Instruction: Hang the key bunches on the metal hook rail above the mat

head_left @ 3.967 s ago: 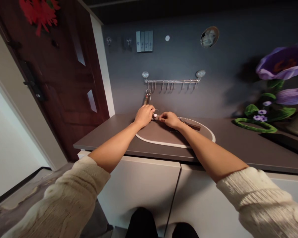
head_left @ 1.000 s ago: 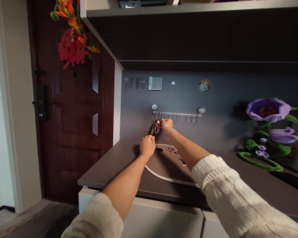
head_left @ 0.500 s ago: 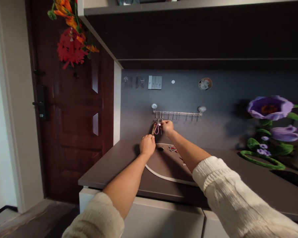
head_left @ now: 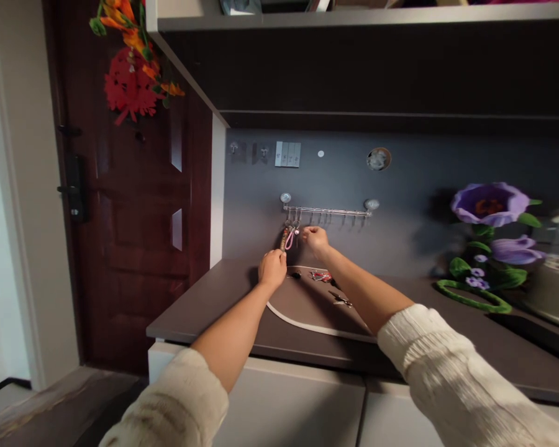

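Note:
A metal hook rail (head_left: pixel 328 212) is fixed to the grey wall above the counter. A brown keychain strap (head_left: pixel 284 239) and a pink keychain loop (head_left: pixel 289 238) hang from its left hooks. My right hand (head_left: pixel 315 239) is raised just right of them, its fingertips pinched at the key ring by the pink loop. My left hand (head_left: pixel 272 268) is curled closed over the counter, its knuckles right under the brown strap's lower end; what its fingers hold is hidden. Both forearms are bare, with cream knitted sleeves pushed up.
A brown oval mat (head_left: pixel 307 304) with a white rim lies on the dark counter (head_left: pixel 205 316), with a red-handled key bunch (head_left: pixel 320 275), a small dark item (head_left: pixel 296 274) and another small tool (head_left: pixel 340 299). Purple flowers (head_left: pixel 491 208) stand right. A dark wooden door (head_left: pixel 135 236) is left.
My hands left the mat. The right one rose to the rail with the pink keychain, which now hangs there, then dropped a little. The left hand lifted toward the brown strap.

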